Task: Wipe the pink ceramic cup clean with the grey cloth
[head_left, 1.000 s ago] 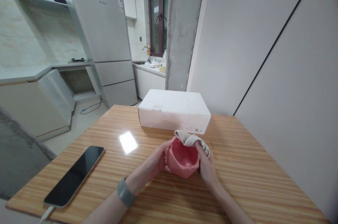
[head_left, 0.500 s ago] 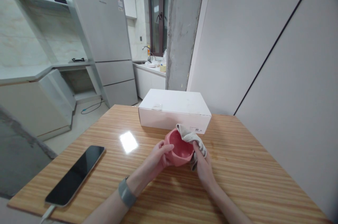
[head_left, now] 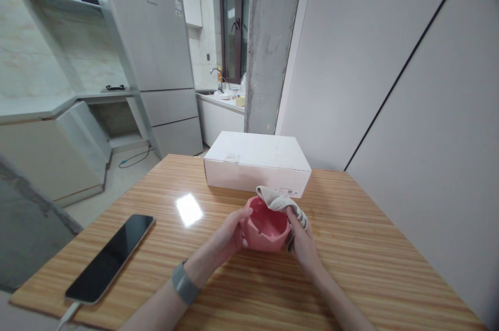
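A pink faceted bowl (head_left: 267, 227) rests on the wooden table (head_left: 351, 268) just in front of me. My left hand (head_left: 228, 237) wraps around its left side, thumb on the rim. My right hand (head_left: 302, 240) presses a beige cloth (head_left: 278, 200) against the bowl's far right rim, and the cloth drapes over the edge and my fingers. A grey band sits on my left wrist.
A closed white cardboard box (head_left: 257, 162) lies on the table right behind the bowl. A black phone (head_left: 111, 257) with a cable lies near the table's left front edge. A white wall runs along the right; a fridge and kitchen counters stand beyond the table.
The bowl turned and shifted slightly between my hands, and the cloth slid along its far rim. Box and phone stayed put.
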`<state>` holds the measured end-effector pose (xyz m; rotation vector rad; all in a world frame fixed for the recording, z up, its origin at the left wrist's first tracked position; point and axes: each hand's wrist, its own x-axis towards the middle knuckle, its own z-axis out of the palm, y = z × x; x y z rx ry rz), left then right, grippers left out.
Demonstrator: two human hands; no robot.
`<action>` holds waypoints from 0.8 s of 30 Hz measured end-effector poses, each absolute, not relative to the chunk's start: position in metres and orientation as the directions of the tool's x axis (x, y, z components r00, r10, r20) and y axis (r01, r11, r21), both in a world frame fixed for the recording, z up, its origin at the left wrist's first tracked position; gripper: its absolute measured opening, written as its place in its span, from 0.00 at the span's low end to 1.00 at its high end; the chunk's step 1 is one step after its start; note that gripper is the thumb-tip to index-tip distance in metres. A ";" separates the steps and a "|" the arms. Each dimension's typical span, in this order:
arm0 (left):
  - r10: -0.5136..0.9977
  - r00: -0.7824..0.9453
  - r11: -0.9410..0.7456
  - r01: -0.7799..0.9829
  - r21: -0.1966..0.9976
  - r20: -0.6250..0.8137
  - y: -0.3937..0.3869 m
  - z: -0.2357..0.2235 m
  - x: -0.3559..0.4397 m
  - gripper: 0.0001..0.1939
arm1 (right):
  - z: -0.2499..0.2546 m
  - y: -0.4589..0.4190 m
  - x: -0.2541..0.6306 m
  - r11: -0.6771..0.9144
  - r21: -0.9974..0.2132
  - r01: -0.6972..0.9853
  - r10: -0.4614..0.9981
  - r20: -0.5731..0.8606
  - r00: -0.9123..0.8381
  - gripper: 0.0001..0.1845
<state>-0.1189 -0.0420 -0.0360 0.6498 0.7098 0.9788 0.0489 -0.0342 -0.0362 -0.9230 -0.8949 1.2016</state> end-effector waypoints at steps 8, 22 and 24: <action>0.912 0.365 0.371 -0.539 0.756 -0.187 -0.044 -0.031 -0.110 0.20 | -0.041 -0.036 0.046 0.155 -0.931 -0.332 0.969 0.077 0.235 0.21; 0.933 0.291 0.343 -0.532 0.774 -0.213 -0.043 -0.026 -0.117 0.16 | -0.033 -0.036 0.046 0.173 -0.917 -0.360 0.977 0.114 0.179 0.21; 0.961 0.258 0.242 -0.614 0.751 -0.099 -0.043 -0.026 -0.116 0.14 | -0.032 -0.037 0.044 0.176 -0.921 -0.347 0.976 0.116 0.187 0.21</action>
